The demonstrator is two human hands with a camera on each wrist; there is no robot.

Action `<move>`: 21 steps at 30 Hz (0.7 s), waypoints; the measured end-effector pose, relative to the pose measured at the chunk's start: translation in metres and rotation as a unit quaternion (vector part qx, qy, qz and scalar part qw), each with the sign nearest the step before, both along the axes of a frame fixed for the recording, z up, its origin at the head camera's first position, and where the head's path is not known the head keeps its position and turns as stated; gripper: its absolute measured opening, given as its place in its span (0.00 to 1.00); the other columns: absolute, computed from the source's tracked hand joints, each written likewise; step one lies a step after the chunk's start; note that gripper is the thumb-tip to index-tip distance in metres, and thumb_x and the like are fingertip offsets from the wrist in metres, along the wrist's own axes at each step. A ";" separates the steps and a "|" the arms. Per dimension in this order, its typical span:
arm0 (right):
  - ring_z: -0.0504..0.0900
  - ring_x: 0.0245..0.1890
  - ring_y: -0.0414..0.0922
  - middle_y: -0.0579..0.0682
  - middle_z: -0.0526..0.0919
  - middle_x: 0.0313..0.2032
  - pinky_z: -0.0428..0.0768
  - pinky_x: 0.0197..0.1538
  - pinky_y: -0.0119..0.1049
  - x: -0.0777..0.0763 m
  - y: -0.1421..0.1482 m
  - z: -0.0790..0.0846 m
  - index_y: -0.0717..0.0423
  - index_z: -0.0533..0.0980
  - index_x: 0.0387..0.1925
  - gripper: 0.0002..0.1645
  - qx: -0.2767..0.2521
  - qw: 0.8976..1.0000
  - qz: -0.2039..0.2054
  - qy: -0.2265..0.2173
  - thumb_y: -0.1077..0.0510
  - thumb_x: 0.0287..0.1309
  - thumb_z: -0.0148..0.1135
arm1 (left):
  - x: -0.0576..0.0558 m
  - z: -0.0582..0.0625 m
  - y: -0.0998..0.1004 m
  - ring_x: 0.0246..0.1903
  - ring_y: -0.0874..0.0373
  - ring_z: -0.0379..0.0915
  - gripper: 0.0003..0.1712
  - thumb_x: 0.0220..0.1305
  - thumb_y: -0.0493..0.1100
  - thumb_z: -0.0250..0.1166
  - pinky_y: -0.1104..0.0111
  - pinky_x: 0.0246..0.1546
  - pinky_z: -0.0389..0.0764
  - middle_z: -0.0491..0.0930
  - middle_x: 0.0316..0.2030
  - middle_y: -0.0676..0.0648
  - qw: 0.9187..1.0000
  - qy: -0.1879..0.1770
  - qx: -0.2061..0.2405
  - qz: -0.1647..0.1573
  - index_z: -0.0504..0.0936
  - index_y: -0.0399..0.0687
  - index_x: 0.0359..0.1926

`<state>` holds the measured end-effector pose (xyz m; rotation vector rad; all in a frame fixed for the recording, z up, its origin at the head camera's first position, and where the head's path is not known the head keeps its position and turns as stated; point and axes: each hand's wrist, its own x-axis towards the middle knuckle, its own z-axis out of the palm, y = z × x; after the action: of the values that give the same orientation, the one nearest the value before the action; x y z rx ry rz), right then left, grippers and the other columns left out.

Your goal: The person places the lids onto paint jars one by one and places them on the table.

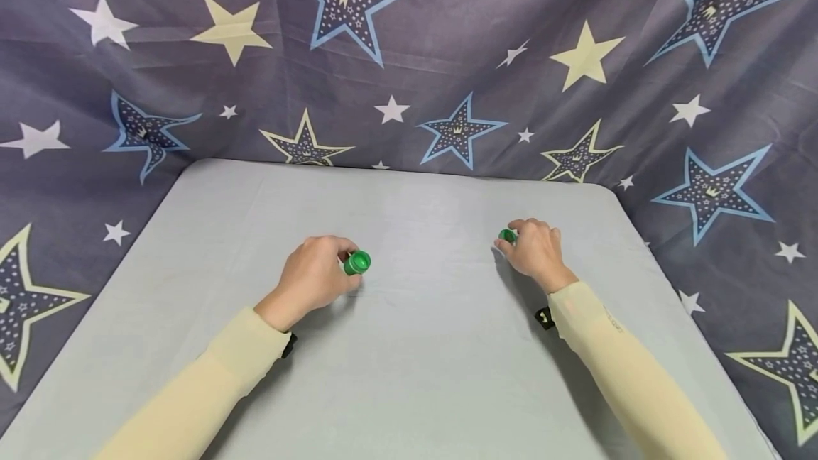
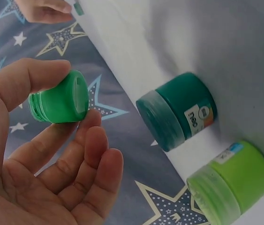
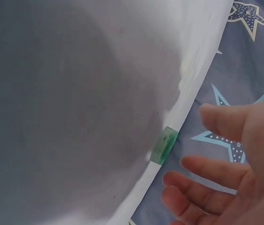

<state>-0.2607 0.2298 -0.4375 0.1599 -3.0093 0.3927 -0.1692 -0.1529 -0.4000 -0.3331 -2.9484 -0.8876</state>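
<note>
My left hand [image 1: 313,272] pinches a small bright green paint jar [image 2: 61,101] between thumb and forefinger. The jar is lidless, its threaded neck bare, and it is held above the table. Beneath it, in the left wrist view, stand a capped dark green jar [image 2: 188,105] and a capped light green jar [image 2: 242,176]; the left hand hides both in the head view. Over at the right, a clear-green lid [image 3: 163,146] rests on the table. My right hand [image 3: 221,164] is beside that lid, thumb and fingers spread and apart from it.
A table [image 1: 422,375] with a pale grey cover lies under both hands. Behind it and along its sides hangs a dark cloth [image 1: 409,77] printed with stars. A dark strap [image 1: 544,317] shows at the right wrist.
</note>
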 end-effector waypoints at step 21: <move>0.82 0.50 0.62 0.61 0.85 0.48 0.70 0.52 0.59 -0.013 0.002 -0.005 0.61 0.80 0.57 0.23 0.031 0.999 0.003 -0.037 0.51 0.67 0.67 | 0.015 -0.005 0.010 0.31 0.58 0.74 0.15 0.47 0.38 0.82 0.63 0.32 0.76 0.82 0.32 0.53 0.999 0.020 -0.002 -0.027 0.90 0.48 0.39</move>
<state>-0.2736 0.2314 -0.4425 0.1633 -3.0966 0.3122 -0.1541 -0.1425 -0.4047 -0.4272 -2.9180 -0.8712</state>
